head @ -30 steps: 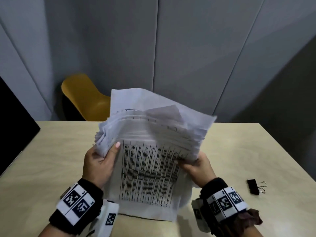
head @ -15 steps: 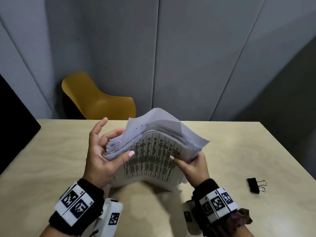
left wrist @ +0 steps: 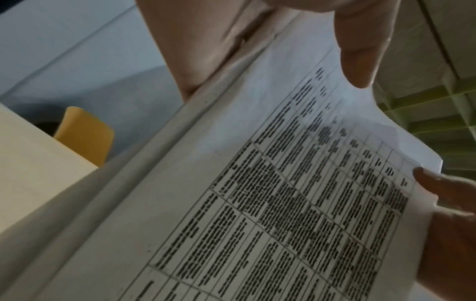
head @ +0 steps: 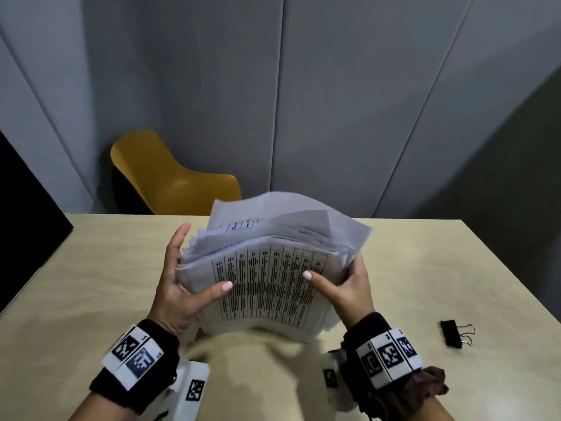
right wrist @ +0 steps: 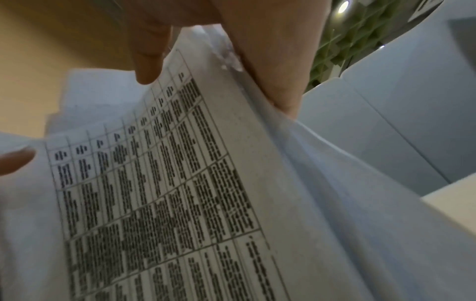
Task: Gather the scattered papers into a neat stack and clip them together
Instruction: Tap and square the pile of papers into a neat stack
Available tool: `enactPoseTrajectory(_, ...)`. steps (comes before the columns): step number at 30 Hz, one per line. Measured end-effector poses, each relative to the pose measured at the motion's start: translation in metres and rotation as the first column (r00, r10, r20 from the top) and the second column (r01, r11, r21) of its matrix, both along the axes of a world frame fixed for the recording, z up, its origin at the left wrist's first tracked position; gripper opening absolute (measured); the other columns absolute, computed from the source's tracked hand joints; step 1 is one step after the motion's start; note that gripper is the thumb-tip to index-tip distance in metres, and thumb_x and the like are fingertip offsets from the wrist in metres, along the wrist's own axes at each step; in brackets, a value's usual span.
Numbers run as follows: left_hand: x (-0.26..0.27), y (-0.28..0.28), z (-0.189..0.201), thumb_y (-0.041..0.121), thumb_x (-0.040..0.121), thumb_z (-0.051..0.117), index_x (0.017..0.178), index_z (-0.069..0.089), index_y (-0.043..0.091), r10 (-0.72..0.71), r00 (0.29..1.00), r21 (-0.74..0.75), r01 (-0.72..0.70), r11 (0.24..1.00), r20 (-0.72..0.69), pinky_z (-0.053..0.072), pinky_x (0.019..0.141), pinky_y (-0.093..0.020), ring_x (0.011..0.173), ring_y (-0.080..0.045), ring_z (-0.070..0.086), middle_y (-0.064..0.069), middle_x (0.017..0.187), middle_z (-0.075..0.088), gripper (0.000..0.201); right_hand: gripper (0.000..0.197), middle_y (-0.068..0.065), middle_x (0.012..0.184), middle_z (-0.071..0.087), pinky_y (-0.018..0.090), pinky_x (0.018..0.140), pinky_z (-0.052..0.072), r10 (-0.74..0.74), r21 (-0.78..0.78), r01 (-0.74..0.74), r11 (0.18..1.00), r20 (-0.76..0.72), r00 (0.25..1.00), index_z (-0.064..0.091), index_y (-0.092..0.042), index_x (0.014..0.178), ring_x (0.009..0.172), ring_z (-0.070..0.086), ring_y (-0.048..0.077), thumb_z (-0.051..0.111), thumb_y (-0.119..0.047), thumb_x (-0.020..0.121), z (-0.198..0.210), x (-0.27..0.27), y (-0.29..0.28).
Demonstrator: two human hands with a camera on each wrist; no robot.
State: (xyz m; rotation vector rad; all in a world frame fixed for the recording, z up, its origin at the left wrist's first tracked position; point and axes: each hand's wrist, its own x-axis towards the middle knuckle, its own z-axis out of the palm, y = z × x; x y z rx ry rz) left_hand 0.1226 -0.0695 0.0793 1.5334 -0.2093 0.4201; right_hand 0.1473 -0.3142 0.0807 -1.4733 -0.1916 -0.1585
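Note:
A thick stack of white papers (head: 267, 281), printed table on the front sheet, is held just above the table between both hands, its top edges uneven and fanned. My left hand (head: 188, 278) holds the stack's left edge, thumb on the front sheet and fingers up along the side. My right hand (head: 337, 278) pinches the right edge, thumb in front and fingers behind. The left wrist view shows the printed sheet (left wrist: 283, 203) under my left thumb. In the right wrist view the papers (right wrist: 180, 193) fill the frame. A black binder clip (head: 453, 333) lies on the table to the right, apart from both hands.
The light wooden table (head: 91, 284) extends around the hands. A yellow chair (head: 170, 177) stands behind its far edge. A black panel (head: 24, 208) sits at the left edge, and grey wall panels rise behind.
The stack has come down from upright and tipped back. My left hand spread off the left edge half a second ago and now holds it again. The clip has not moved.

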Motion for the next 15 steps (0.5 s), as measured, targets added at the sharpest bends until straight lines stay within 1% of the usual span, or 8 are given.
enactPoseTrajectory(1,-0.001,-0.001,0.001,0.038,0.038,0.091,0.134,0.031,0.035,-0.004,1.000,0.020,0.004,1.000,0.001,0.047,0.089,-0.012,0.108,0.006,0.056,0.013,0.124,0.051,0.113,0.058,-0.011,0.088,0.073,0.011,0.071,0.051,0.015,-0.023,-0.015,1.000,0.017,1.000,0.050,-0.018,0.103,0.084,0.067,-0.005,0.080,0.008,0.061,0.001,-0.001,0.001)
enactPoseTrajectory(2,-0.001,-0.002,0.000,0.045,0.037,0.089,0.131,0.034,0.042,-0.002,1.000,0.040,0.002,0.999,-0.009,0.046,0.093,-0.014,0.112,0.003,0.055,0.014,0.126,0.053,0.109,0.060,-0.016,0.091,0.073,0.013,0.075,0.053,0.038,-0.058,-0.036,0.998,0.031,0.999,0.050,-0.019,0.105,0.088,0.067,-0.003,0.083,-0.002,0.058,0.002,-0.002,0.003)
enactPoseTrajectory(4,-0.001,-0.005,0.000,0.034,0.040,0.087,0.127,0.037,0.045,0.003,1.000,0.058,-0.003,0.998,-0.014,0.045,0.089,-0.010,0.108,0.005,0.057,0.019,0.120,0.058,0.101,0.070,-0.017,0.100,0.070,0.017,0.083,0.052,0.071,-0.095,-0.065,0.993,0.062,0.995,0.050,-0.017,0.115,0.096,0.065,0.000,0.083,-0.013,0.054,0.005,-0.006,0.007)
enactPoseTrajectory(6,-0.001,-0.006,-0.001,0.017,0.046,0.087,0.127,0.036,0.037,0.039,0.999,0.051,-0.040,0.998,0.020,0.046,0.081,-0.006,0.098,0.008,0.061,0.012,0.113,0.059,0.098,0.084,-0.010,0.108,0.065,0.013,0.084,0.049,0.029,-0.064,-0.022,0.998,0.114,0.993,0.041,-0.013,0.130,0.098,0.063,-0.001,0.080,-0.007,0.056,0.006,-0.007,0.007)
enactPoseTrajectory(7,-0.001,-0.006,-0.001,0.013,0.048,0.087,0.128,0.035,0.033,0.065,0.997,0.040,-0.067,0.997,0.038,0.047,0.079,-0.005,0.096,0.009,0.061,0.010,0.113,0.057,0.098,0.090,-0.001,0.114,0.061,0.013,0.085,0.048,-0.015,-0.026,0.018,0.999,0.133,0.991,0.035,-0.015,0.136,0.100,0.062,0.002,0.078,-0.006,0.057,0.007,-0.008,0.006)
enactPoseTrajectory(9,-0.002,-0.004,0.001,0.006,0.050,0.086,0.135,0.032,0.022,0.095,0.992,0.050,-0.099,0.994,0.079,0.045,0.079,-0.004,0.095,0.012,0.058,0.019,0.112,0.058,0.102,0.099,0.005,0.124,0.054,0.013,0.086,0.047,-0.101,0.002,0.103,0.995,0.191,0.976,0.024,-0.022,0.142,0.106,0.060,0.006,0.078,-0.009,0.060,0.012,-0.010,0.005)
enactPoseTrajectory(11,-0.002,-0.005,0.001,-0.003,0.050,0.081,0.139,0.027,0.009,0.104,0.988,0.085,-0.114,0.990,0.111,0.043,0.081,-0.002,0.095,0.015,0.054,0.035,0.108,0.056,0.104,0.104,0.006,0.122,0.052,0.011,0.087,0.045,-0.159,-0.049,0.181,0.982,0.296,0.942,0.016,-0.025,0.144,0.108,0.056,0.007,0.079,-0.014,0.062,0.017,-0.010,0.007)
enactPoseTrajectory(15,-0.003,-0.011,0.003,-0.003,0.053,0.068,0.136,0.026,0.008,0.168,0.969,0.089,-0.187,0.978,0.183,0.043,0.080,-0.002,0.094,0.015,0.053,0.035,0.106,0.053,0.094,0.108,0.013,0.126,0.046,0.023,0.101,0.037,-0.221,-0.131,0.318,0.939,0.479,0.849,0.005,-0.026,0.145,0.120,0.046,0.018,0.075,-0.022,0.064,0.023,-0.007,0.014)
